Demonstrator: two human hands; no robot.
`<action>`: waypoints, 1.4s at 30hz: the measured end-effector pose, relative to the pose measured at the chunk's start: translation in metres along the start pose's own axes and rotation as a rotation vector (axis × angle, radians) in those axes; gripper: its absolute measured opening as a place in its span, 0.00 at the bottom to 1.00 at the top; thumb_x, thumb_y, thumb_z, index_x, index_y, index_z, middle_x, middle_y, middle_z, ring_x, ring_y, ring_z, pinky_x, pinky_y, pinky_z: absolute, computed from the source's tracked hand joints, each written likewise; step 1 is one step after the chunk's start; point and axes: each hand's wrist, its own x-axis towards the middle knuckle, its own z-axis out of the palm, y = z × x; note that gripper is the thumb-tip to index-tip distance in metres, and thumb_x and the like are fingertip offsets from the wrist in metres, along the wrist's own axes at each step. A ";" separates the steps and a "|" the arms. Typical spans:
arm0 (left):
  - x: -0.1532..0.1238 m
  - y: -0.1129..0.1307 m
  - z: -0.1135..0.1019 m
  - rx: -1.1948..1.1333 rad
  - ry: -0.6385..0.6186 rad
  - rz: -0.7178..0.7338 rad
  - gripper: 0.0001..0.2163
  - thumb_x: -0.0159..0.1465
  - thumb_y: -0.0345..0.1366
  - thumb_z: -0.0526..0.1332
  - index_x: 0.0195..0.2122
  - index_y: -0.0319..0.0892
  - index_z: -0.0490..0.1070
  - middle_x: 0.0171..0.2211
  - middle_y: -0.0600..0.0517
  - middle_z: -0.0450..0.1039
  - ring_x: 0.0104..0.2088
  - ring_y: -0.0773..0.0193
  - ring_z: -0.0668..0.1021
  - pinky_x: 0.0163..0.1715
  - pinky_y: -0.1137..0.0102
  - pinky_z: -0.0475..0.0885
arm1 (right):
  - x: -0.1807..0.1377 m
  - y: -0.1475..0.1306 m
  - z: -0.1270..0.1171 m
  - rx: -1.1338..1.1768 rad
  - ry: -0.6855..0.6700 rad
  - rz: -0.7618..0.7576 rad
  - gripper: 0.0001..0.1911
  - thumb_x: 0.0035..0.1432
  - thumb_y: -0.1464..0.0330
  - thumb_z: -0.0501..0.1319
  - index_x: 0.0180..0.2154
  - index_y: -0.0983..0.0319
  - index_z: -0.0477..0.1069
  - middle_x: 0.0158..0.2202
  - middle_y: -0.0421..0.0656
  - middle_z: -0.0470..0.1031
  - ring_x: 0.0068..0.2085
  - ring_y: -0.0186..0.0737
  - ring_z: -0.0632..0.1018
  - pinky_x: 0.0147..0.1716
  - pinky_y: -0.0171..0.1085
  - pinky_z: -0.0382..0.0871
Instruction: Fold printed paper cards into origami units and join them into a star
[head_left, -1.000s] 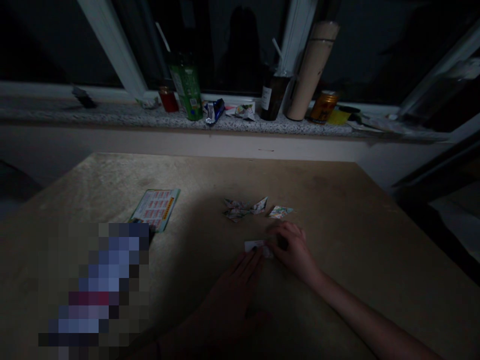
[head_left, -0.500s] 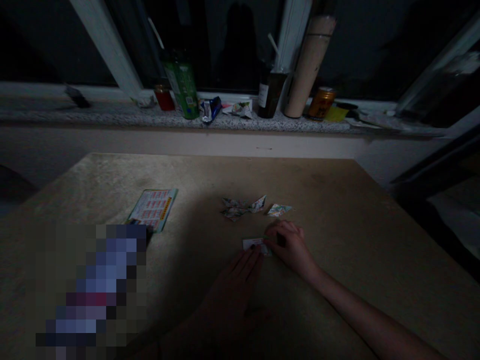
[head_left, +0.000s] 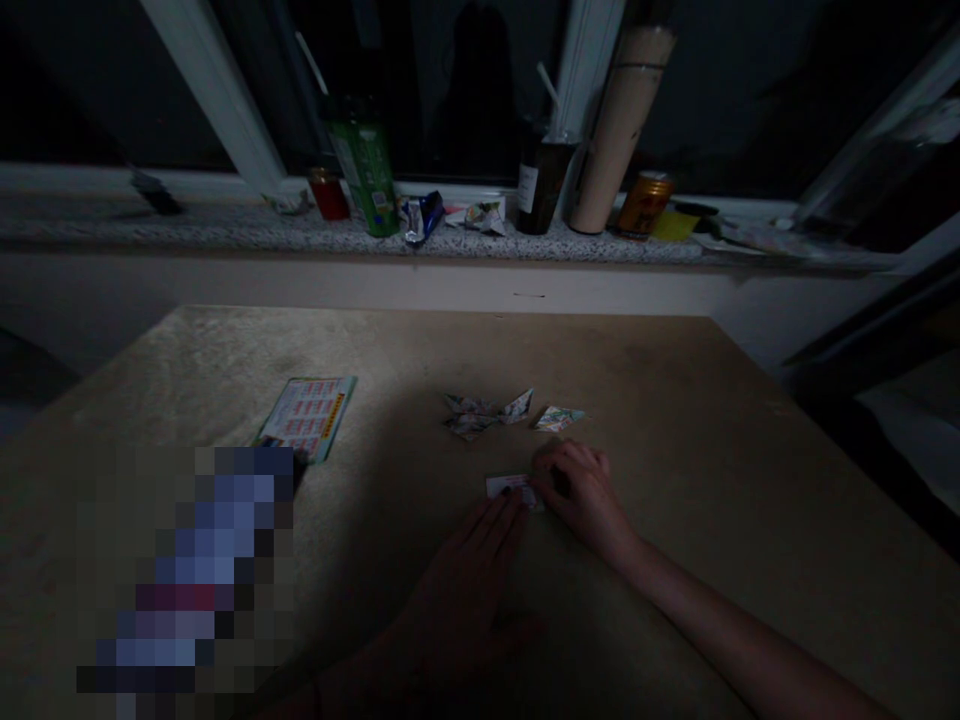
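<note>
A small folded piece of paper [head_left: 507, 484] lies on the table in front of me, pale with faint print. My left hand [head_left: 469, 560] rests flat and stretched out, its fingertips pressing on the paper's near edge. At the paper's right end, my right hand [head_left: 581, 487] has its thumb and forefinger pinched together on it. Just beyond the paper lie several folded pieces of printed paper: a joined star-like cluster [head_left: 471, 416], a pointed piece [head_left: 517, 405] touching its right side, and a separate diamond-shaped piece [head_left: 559, 418]. Deep shadow covers much of my left hand.
A printed calendar card [head_left: 307, 415] lies on the left of the wooden table [head_left: 637, 360], with a pixelated blurred area nearer me. Along the granite windowsill [head_left: 465, 242] stand a green bottle [head_left: 367, 170], a dark cup [head_left: 544, 190], a tall flask [head_left: 622, 130] and an orange can [head_left: 645, 205].
Both hands stay almost in place on the paper. The right fingers have shifted only very slightly at its right end; the folded pieces have not moved.
</note>
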 end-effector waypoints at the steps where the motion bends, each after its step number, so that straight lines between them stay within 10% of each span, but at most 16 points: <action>1: 0.000 0.000 0.000 -0.002 0.000 0.002 0.42 0.57 0.48 0.60 0.65 0.38 0.38 0.66 0.45 0.37 0.64 0.52 0.47 0.61 0.57 0.49 | 0.000 -0.001 -0.001 -0.008 0.002 -0.018 0.04 0.55 0.67 0.61 0.35 0.59 0.71 0.35 0.43 0.74 0.40 0.45 0.72 0.41 0.44 0.59; 14: 0.000 -0.003 0.003 -0.002 0.018 0.021 0.42 0.56 0.46 0.62 0.65 0.37 0.40 0.66 0.44 0.37 0.64 0.51 0.47 0.61 0.57 0.48 | -0.054 -0.017 -0.029 -0.114 -0.251 -0.313 0.24 0.59 0.70 0.56 0.57 0.57 0.60 0.56 0.44 0.67 0.58 0.51 0.65 0.57 0.61 0.51; 42: -0.023 -0.007 0.018 0.401 0.229 -0.133 0.35 0.61 0.52 0.51 0.63 0.33 0.48 0.63 0.39 0.48 0.62 0.46 0.53 0.58 0.55 0.49 | -0.044 -0.025 -0.018 -0.173 -0.149 -0.314 0.14 0.59 0.69 0.56 0.48 0.61 0.70 0.49 0.47 0.73 0.55 0.48 0.68 0.60 0.57 0.49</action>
